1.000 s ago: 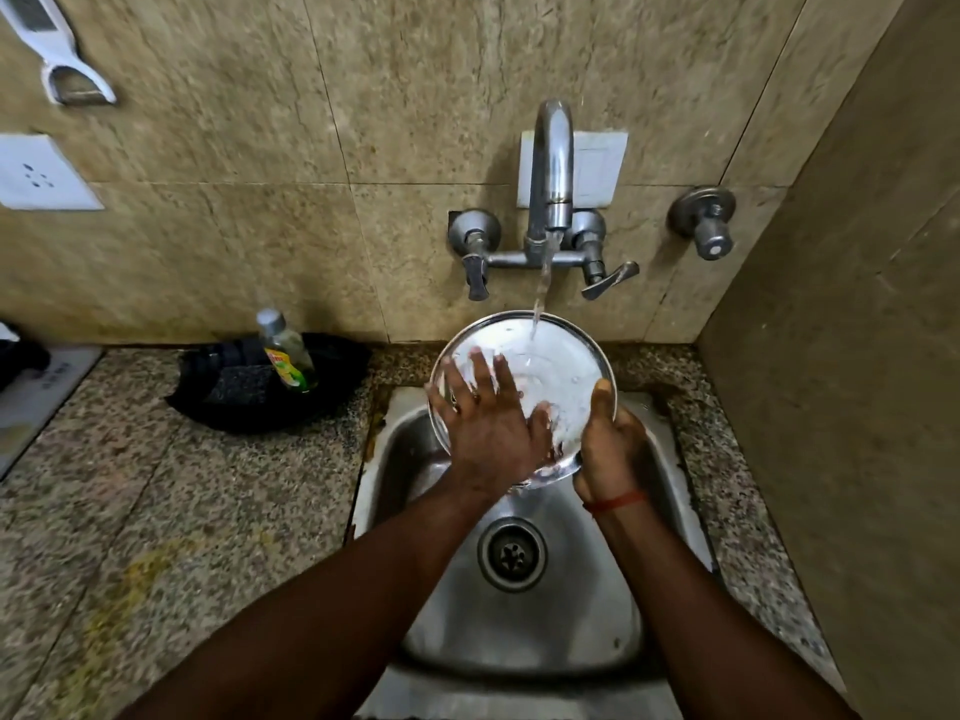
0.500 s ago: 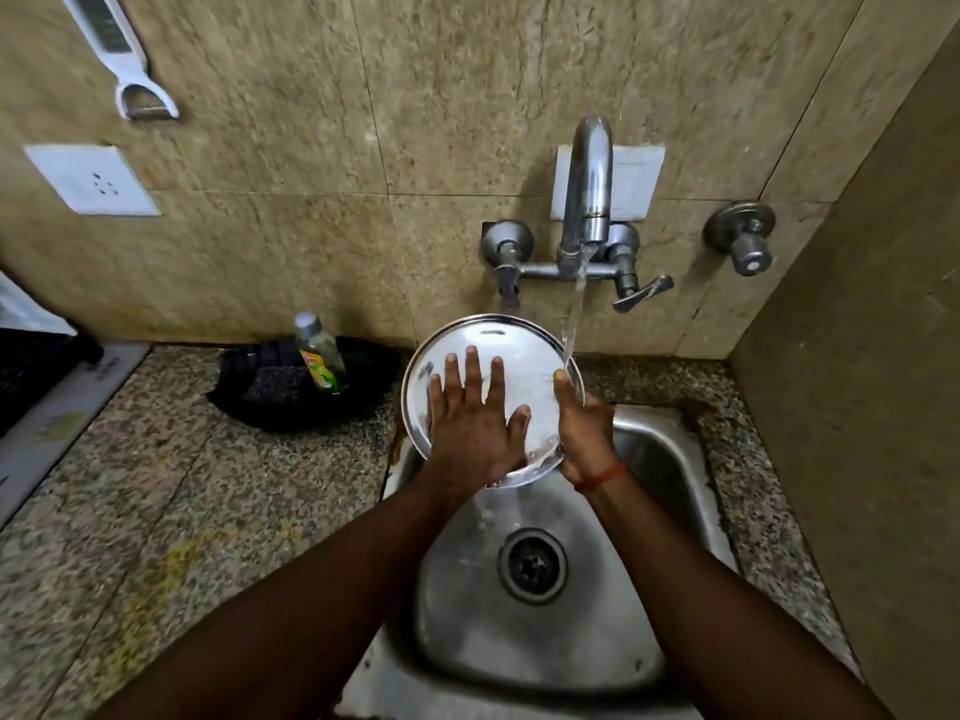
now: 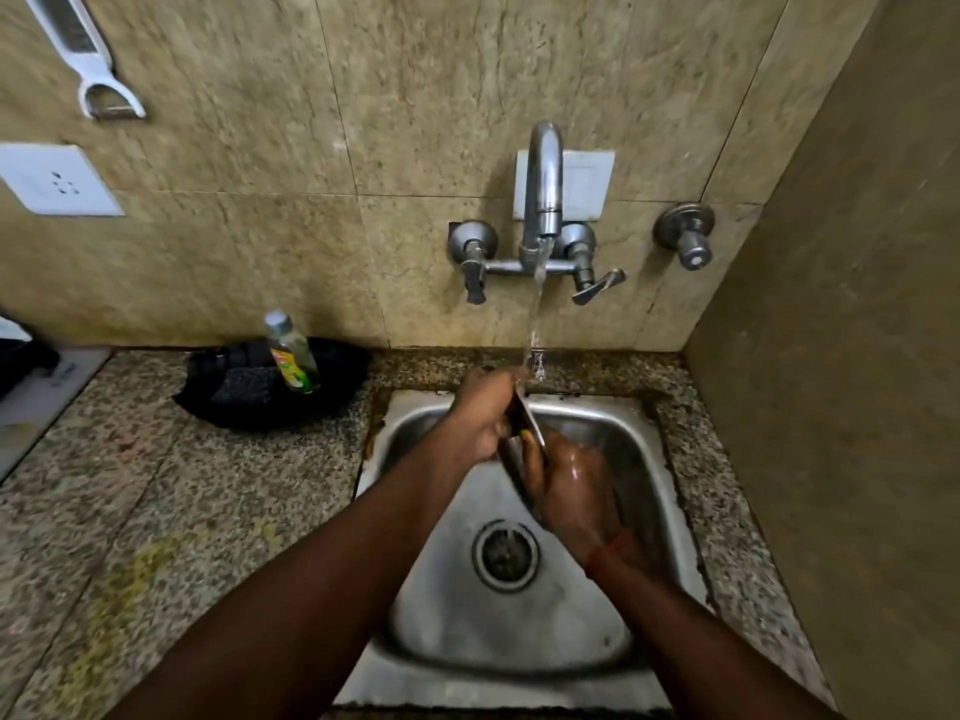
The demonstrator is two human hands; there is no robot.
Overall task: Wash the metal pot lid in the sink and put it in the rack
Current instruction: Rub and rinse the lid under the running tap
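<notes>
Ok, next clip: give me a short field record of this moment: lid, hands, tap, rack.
lid: edge-on to camera, over the sink
left hand: against lid's left side, fingers hidden
right hand: grips lid, thumb over its rim
tap: running, stream lands at lid's top
bottle: in black tray, left of sink
rack: not in view

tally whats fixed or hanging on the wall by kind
mixer tap: 1
separate valve: 1
white wall plates: 2
hanging peeler: 1
total: 5
</notes>
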